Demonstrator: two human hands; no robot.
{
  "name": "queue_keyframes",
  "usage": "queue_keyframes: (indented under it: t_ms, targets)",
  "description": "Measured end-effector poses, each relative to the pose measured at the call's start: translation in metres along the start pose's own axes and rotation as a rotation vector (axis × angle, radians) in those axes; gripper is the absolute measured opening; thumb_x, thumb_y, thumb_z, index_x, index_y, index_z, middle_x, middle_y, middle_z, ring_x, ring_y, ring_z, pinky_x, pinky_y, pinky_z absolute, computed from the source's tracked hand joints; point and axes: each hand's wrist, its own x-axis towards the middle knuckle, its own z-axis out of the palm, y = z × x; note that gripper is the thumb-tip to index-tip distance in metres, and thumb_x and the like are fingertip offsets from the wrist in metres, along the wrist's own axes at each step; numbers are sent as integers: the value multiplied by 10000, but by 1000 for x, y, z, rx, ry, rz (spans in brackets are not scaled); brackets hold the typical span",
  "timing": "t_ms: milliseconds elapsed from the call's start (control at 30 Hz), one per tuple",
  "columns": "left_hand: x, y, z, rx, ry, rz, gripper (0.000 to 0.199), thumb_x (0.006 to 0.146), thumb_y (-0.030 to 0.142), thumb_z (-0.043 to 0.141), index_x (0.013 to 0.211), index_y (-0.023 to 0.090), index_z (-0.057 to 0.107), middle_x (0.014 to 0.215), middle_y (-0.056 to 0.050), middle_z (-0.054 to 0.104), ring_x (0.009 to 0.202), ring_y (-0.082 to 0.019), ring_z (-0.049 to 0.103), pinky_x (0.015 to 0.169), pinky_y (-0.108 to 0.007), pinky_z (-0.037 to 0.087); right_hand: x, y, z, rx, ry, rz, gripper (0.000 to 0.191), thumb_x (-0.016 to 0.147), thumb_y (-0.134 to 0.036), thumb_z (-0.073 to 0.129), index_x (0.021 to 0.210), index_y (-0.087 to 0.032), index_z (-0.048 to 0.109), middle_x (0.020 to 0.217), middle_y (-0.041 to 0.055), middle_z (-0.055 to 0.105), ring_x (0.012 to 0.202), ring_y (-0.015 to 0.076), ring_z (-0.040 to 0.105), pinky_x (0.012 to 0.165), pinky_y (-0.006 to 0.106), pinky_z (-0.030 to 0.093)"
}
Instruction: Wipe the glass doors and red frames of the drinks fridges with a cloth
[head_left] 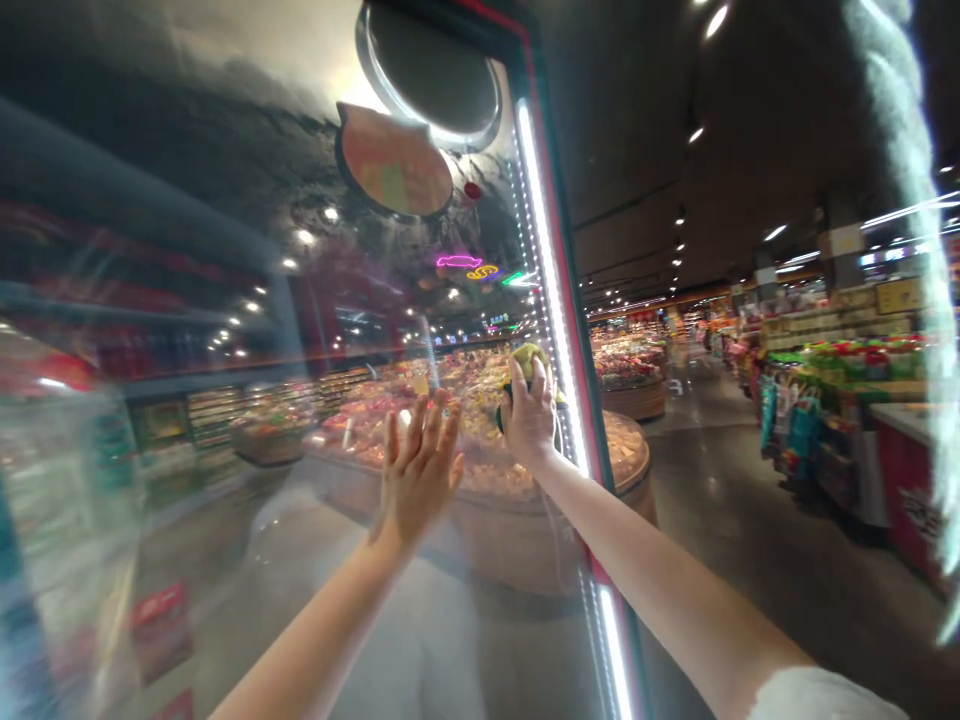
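Observation:
A large upright glass pane (465, 560) with a lit edge stands before me. My left hand (421, 465) is flat with its fingers stretched upward, at or on the glass, and holds nothing. To its right and a little higher, my right hand (531, 412) presses a bunched yellow-green cloth (529, 354) against the pane. Its fingers lie over the cloth, which also shows dark parts at its left side. The hand is close to the bright light strip (551, 270) on the pane's right edge. Motion blurs the outer parts of the view.
Through the glass appears a round wooden display stand (517, 540) heaped with small packaged goods. A dark frame with a red line (592, 440) borders the pane. An aisle floor (697, 500) runs along the right, beside shelves with hanging bags (802, 430). Reflections cover the left side.

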Motion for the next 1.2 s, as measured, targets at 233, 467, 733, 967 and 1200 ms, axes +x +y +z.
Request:
queue_keyframes:
  t_ms: [233,467,733,967,1200]
  targets:
    - [12,11,12,-16,29,4,927,936,232,599,1636,279,-7,1660,-96,265,1558,-267,212,1301,-563,27,93,4,-5,-26,-25,-29,588,984,-212,463,1565,-277,398,1614,120,387,1459,319,400,1132,524,444]
    - [9,24,20,-53,-3,16,948,906,205,610,1637,282,12,1663,-86,255,1563,-283,191,1296,-592,10,36,35,-21,-111,-89,-112,637,959,-136,464,1576,-276,390,1564,131,470,1376,314,505,1094,499,479]
    - [22,46,32,-71,-50,52,855,893,146,569,1636,246,159,1655,-95,273,1560,-256,202,1307,-538,74,63,65,-61,-135,-97,-277,537,971,-170,488,1505,-218,479,1555,100,502,1406,273,479,1140,460,441]
    - [28,66,49,-43,-27,80,718,903,122,539,1586,222,339,1630,-96,355,1561,-262,199,1303,-567,50,16,111,-42,-258,-73,-271,537,984,-209,517,1515,-276,469,1617,27,425,1554,320,226,1236,554,308]
    - [25,67,52,-51,-27,88,656,907,144,567,1544,223,427,1605,-94,415,1557,-284,210,1300,-586,68,13,118,-47,-242,-89,-332,499,972,-253,556,1470,-278,534,1593,56,451,1520,344,284,1190,548,379]
